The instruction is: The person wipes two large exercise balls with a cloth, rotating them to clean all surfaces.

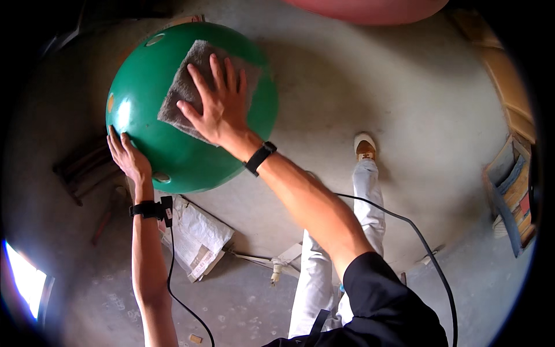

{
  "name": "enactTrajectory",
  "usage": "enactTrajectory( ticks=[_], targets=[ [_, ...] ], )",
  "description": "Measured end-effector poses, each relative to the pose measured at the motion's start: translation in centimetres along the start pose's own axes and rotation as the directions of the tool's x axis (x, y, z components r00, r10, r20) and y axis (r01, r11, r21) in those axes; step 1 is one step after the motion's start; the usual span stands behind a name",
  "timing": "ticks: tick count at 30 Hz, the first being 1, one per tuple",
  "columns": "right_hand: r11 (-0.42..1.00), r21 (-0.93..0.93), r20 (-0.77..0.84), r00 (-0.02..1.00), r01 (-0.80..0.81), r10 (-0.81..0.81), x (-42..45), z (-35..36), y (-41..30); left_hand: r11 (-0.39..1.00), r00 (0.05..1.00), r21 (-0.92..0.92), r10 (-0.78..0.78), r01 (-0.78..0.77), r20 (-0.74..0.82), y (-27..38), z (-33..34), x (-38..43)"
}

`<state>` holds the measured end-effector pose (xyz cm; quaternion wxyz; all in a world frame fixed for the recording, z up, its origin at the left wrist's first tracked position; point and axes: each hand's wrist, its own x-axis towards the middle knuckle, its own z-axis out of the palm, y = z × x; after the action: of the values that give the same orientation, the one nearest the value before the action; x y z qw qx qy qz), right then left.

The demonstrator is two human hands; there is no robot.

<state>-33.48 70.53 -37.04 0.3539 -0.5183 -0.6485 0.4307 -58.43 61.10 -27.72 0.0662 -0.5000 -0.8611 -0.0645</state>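
Observation:
A large, glossy green rounded shell (151, 108) with several holes near its rim stands before me. My right hand (223, 102) lies over a grey towelling cloth (180, 93), holding it flat against the shell with the fingers spread. Part of the cloth is hidden beneath that hand. At the shell's lower left side, my left hand (130, 158) rests its palm and fingers on the surface, with no object in its grasp. A black strap (147, 210) with a small cabled device is on my left wrist, and another black band (260, 158) circles the right.
A larger pink rounded object (373, 8) stands beyond. Crumpled papers (197, 234) and a lamp-holder-like fitting (276, 269) lie on the concrete floor. A black cable (416, 230) loops past my legs. A wooden box with odds and ends (511, 191) sits at right. Dark slatted wood (89, 169) is at left.

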Motion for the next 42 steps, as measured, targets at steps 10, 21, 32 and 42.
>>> enactTrajectory(
  ticks=[10, 21, 32, 42],
  targets=[
    [0.919, 0.342, 0.142, 0.978, -0.195, 0.154, 3.5, 1.2, 11.4, 0.895, 0.959, -0.343, -0.26, 0.283, 0.113, -3.8, 0.5, 2.8],
    [0.382, 0.788, 0.188, 0.78, -0.483, 0.597, -10.3, 7.7, 16.0, 0.893, 0.977, -0.408, -0.135, 0.192, 0.164, -5.1, -0.2, 2.3],
    [-0.33, 0.687, 0.671, 0.392, -0.647, 0.629, -17.7, 7.2, 14.1, 0.975, 0.961, -0.075, 0.22, -0.21, 0.17, -9.5, -5.8, -11.5],
    [0.606, 0.407, 0.388, 0.73, -0.684, 0.563, -11.9, 8.6, 18.9, 0.288, 0.523, -0.573, -0.799, 0.767, 0.297, -5.9, -4.8, -12.0]
  ],
)
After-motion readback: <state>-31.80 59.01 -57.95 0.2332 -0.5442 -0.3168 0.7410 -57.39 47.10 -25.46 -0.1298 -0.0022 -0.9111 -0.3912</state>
